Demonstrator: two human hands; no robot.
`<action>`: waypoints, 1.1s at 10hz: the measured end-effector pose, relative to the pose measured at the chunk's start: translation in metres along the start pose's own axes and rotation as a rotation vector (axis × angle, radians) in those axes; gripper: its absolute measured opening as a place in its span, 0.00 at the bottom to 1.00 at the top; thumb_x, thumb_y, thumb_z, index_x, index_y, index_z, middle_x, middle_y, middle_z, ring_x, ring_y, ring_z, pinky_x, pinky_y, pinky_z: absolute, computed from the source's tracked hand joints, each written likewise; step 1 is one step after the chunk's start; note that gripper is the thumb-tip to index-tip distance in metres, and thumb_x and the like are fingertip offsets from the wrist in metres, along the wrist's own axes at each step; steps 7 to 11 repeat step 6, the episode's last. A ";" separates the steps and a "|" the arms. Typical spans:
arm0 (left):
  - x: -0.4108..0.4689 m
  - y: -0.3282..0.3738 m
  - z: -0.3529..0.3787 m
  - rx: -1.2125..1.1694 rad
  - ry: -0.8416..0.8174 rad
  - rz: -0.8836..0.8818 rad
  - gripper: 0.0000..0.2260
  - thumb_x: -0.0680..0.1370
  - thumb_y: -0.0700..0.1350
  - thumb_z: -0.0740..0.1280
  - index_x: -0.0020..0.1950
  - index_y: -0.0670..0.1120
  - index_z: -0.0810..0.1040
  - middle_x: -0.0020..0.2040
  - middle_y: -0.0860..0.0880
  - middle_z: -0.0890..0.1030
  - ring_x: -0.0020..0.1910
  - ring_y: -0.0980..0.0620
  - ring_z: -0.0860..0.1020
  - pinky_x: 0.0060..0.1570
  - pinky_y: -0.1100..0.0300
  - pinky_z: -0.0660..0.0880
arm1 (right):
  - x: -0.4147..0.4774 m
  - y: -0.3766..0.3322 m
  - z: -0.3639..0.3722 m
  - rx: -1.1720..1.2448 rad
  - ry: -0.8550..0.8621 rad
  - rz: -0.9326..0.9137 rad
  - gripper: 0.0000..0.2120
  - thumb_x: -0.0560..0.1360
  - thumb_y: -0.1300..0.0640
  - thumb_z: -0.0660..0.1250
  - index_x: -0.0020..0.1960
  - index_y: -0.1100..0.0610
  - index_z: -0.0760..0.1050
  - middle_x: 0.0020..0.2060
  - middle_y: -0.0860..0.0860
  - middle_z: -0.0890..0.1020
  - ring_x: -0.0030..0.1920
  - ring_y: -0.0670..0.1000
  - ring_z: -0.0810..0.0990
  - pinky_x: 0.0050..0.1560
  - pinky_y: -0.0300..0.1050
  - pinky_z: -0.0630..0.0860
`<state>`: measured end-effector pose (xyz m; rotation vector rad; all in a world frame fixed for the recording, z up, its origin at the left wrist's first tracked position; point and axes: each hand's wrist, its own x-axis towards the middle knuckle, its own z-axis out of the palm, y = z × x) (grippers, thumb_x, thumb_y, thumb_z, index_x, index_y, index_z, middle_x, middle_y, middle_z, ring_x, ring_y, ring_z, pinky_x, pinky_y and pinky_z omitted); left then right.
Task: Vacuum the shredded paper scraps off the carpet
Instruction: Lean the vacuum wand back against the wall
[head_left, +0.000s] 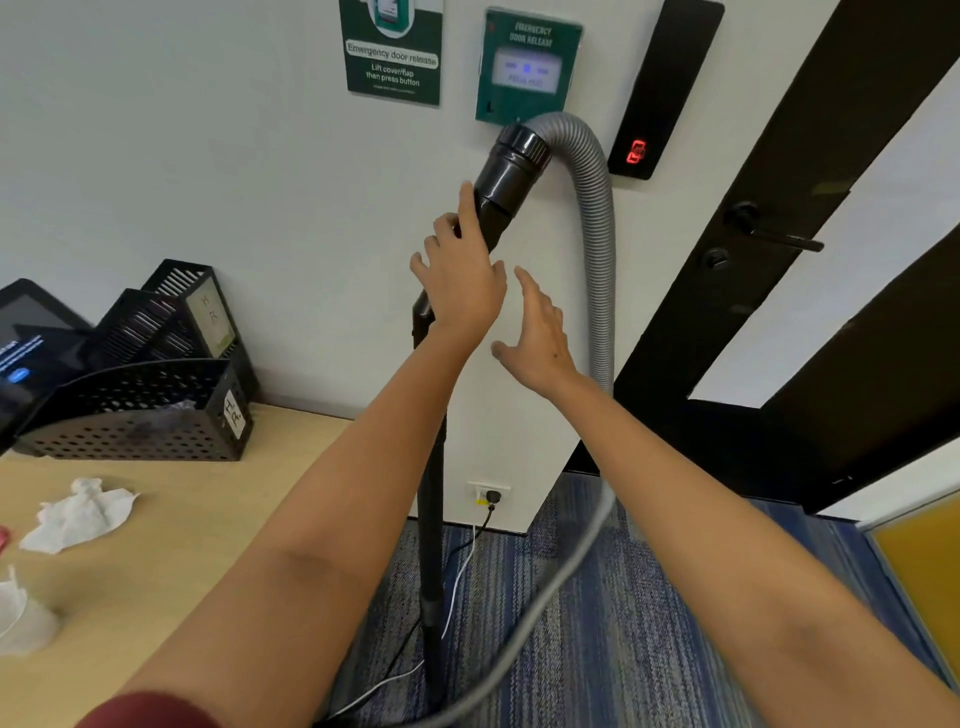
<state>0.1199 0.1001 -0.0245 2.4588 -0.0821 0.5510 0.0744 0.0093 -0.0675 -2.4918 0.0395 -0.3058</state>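
A black vacuum wand (432, 545) stands upright against the white wall, next to the desk's edge. Its curved black handle and cuff (511, 166) join a grey ribbed hose (597, 234) that arcs over and drops to the blue striped carpet (597, 597). My left hand (460, 275) lies against the handle just under the cuff, its fingers straight and spread. My right hand (540, 332) hovers open a little to the right of the wand and touches nothing. No paper scraps show on the visible carpet.
A wooden desk (171, 561) at left holds black mesh trays (140, 410), a tablet (26, 353) and crumpled white tissues (78, 512). A wall socket (491, 496) with plugged cables sits low behind the wand. A dark door with a lever handle (774, 236) stands at right.
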 end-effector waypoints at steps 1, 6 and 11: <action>0.002 0.009 -0.001 -0.003 0.066 0.027 0.36 0.77 0.46 0.67 0.78 0.50 0.48 0.73 0.43 0.62 0.70 0.44 0.63 0.70 0.43 0.55 | 0.002 0.001 -0.002 -0.010 0.010 0.000 0.42 0.73 0.61 0.70 0.78 0.52 0.47 0.74 0.54 0.59 0.71 0.57 0.59 0.68 0.58 0.63; -0.082 0.027 0.067 -0.151 -0.176 0.408 0.14 0.80 0.39 0.59 0.65 0.43 0.74 0.64 0.44 0.74 0.62 0.47 0.71 0.52 0.55 0.72 | -0.045 0.073 -0.029 -0.172 0.078 0.116 0.23 0.76 0.57 0.64 0.71 0.55 0.66 0.67 0.54 0.70 0.67 0.57 0.67 0.60 0.52 0.66; -0.082 0.027 0.067 -0.151 -0.176 0.408 0.14 0.80 0.39 0.59 0.65 0.43 0.74 0.64 0.44 0.74 0.62 0.47 0.71 0.52 0.55 0.72 | -0.045 0.073 -0.029 -0.172 0.078 0.116 0.23 0.76 0.57 0.64 0.71 0.55 0.66 0.67 0.54 0.70 0.67 0.57 0.67 0.60 0.52 0.66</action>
